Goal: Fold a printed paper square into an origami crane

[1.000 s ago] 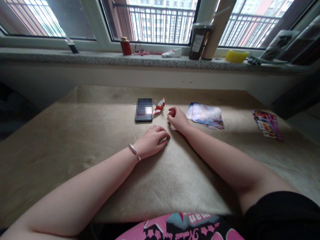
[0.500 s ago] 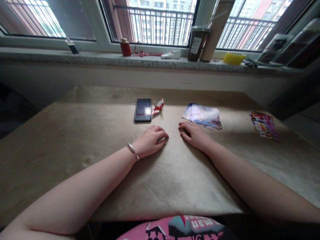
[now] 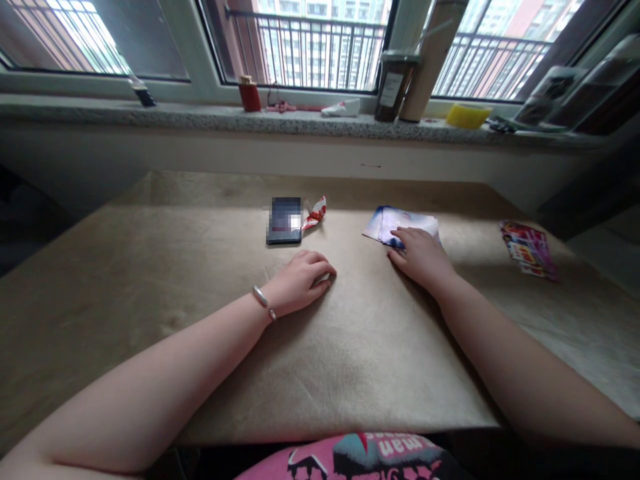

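My left hand (image 3: 303, 281) rests palm down on the beige table (image 3: 165, 267), fingers loosely curled and apart, holding nothing. A silver bangle circles that wrist. My right hand (image 3: 419, 255) lies flat with its fingers stretched onto the near edge of a small stack of blue printed paper sheets (image 3: 395, 221). A dark phone (image 3: 285, 220) lies just beyond my left hand, and a folded red-and-white paper figure (image 3: 317, 212) sits beside the phone on its right.
A second stack of colourful printed sheets (image 3: 529, 249) lies at the table's right edge. The stone window sill (image 3: 200, 119) holds a red cup (image 3: 249, 94), a dark jar (image 3: 393, 83), a cardboard tube (image 3: 429, 57) and a yellow tape roll (image 3: 467, 115).
My right hand moved from near the folded paper figure rightward across the table and now rests on the blue sheets. My left hand stayed put.
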Motion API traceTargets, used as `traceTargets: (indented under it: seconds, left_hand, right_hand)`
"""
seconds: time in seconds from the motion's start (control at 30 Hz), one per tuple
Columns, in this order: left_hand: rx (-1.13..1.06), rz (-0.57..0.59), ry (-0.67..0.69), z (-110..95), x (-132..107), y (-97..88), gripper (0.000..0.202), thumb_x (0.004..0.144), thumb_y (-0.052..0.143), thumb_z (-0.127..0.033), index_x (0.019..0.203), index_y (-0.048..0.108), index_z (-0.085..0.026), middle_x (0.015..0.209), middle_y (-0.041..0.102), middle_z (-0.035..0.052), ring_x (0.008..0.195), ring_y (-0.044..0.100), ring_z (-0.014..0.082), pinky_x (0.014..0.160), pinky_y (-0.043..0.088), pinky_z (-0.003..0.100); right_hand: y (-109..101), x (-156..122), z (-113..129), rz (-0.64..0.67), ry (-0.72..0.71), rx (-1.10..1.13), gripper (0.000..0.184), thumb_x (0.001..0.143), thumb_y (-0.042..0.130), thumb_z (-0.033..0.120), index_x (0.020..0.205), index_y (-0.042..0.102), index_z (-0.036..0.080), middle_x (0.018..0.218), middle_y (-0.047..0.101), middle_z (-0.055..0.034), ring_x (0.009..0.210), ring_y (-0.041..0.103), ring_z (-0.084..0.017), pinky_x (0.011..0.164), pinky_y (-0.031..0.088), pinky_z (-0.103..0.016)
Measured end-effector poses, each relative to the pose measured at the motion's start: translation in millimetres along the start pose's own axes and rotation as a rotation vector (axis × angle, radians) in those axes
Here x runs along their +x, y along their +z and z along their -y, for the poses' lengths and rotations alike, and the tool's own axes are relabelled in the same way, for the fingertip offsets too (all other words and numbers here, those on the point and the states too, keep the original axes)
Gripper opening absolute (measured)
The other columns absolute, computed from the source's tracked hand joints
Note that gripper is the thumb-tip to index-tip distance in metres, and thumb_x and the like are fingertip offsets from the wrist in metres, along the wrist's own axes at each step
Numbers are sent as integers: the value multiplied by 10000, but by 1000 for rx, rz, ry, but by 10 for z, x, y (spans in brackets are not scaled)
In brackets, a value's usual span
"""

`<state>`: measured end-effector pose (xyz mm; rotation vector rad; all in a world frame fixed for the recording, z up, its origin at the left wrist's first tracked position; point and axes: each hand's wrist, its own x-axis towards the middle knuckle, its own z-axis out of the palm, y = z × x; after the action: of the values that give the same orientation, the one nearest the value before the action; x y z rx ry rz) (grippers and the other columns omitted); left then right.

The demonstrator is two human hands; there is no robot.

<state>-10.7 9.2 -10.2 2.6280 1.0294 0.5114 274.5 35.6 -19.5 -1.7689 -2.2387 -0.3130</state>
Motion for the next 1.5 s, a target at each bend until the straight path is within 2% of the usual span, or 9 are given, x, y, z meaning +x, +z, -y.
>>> traceTargets:
  seconds: [0.17,0.3,0.4,0.5,0.77,1.0,1.13,1.3,1.5]
  left_hand:
    - [0,0,-8,-16,-5,-14,211,862,504,-218,1025,633,-181,1046,592,80,1026,509,207,973,407,379]
    - [-8,0,-17,-19,-6,-11,210,854,510,-217,1022,632,-188,1056,591,81,1033,508,207,971,410,379]
    - [-7,-1,-11,-11,-4,-3,212,853,511,-217,1028,629,-192,1055,592,78,1034,509,208,970,411,386]
    - [-2,-1,-4,-6,0,1,210,853,515,-214,1028,628,-186,1052,592,77,1028,510,206,972,410,385]
    - [1,5,-7,-21,8,-6,209,862,496,-219,1024,626,-193,1051,591,76,1022,517,204,965,419,383]
    - [-2,7,-10,-24,6,-10,214,855,509,-220,1031,627,-187,1056,588,82,1032,512,208,975,412,389]
    - [-4,13,-17,-26,4,-16,212,854,514,-214,1028,629,-178,1063,589,85,1035,511,209,979,408,384]
    - [-8,12,-15,-17,1,-15,208,855,519,-221,1030,626,-189,1064,588,80,1039,513,209,975,411,383]
    - [9,10,-4,-15,3,-7,214,864,508,-225,1038,627,-184,1063,587,83,1036,512,210,974,412,381]
  right_hand:
    - [47,54,-22,72,39,63,404,856,501,361,1183,602,146,1188,636,-132,1096,564,-288,909,434,-412]
    - [4,64,-5,62,63,40,313,854,533,365,1115,643,230,1127,667,-84,1031,592,-270,789,457,-386]
    - [-51,56,30,83,21,6,234,883,498,347,1003,682,267,1084,682,-49,984,605,-244,692,443,-333]
    - [-95,54,82,100,8,-53,264,916,433,321,961,688,265,1054,693,-42,938,622,-232,620,406,-307]
    - [-94,62,160,96,24,-100,211,869,456,250,892,664,219,974,695,-62,885,622,-220,594,375,-296]
    - [-85,46,145,59,48,-62,164,856,484,286,819,631,226,910,688,-53,854,611,-216,571,355,-294]
    - [-64,30,121,60,9,-8,167,852,524,344,811,647,238,895,688,-37,866,609,-214,605,379,-296]
    - [-70,0,153,52,-99,67,186,866,505,311,890,678,246,956,688,-37,893,608,-205,669,409,-295]
    - [-112,-40,235,82,-384,184,166,870,513,281,869,671,230,905,671,-38,857,589,-184,704,418,-281]
